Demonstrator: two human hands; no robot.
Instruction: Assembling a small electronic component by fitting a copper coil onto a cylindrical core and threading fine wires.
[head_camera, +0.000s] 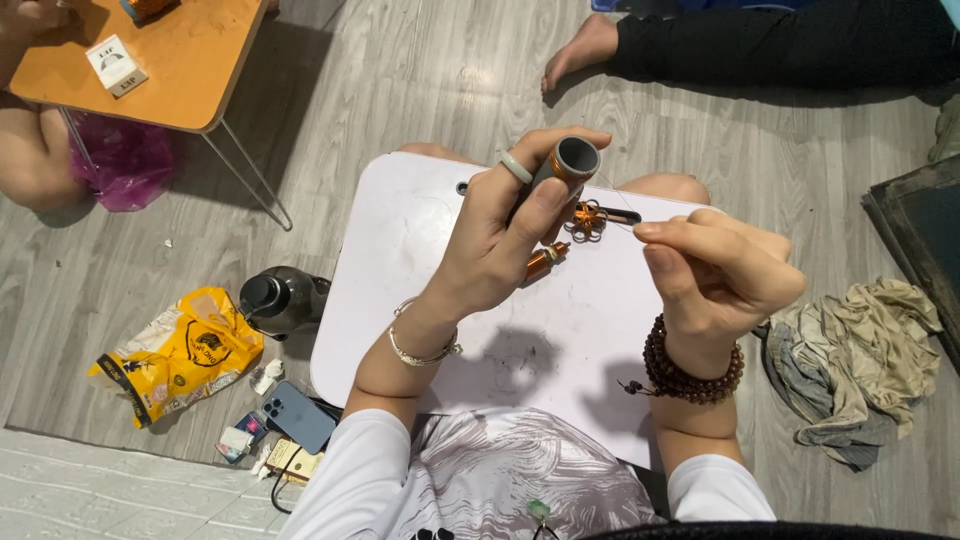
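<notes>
Grey-and-orange tube gripped upright in left hand, steadied over white counter; thin thread pinched taut by right hand beside orange wire flower.

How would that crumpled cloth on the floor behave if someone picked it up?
The crumpled cloth would probably be floppy: it lies in soft folds and wrinkles on the wooden floor. It looks thin, so likely light. It seems unlikely to roll or slide, since it slumps flat in a heap.
</notes>
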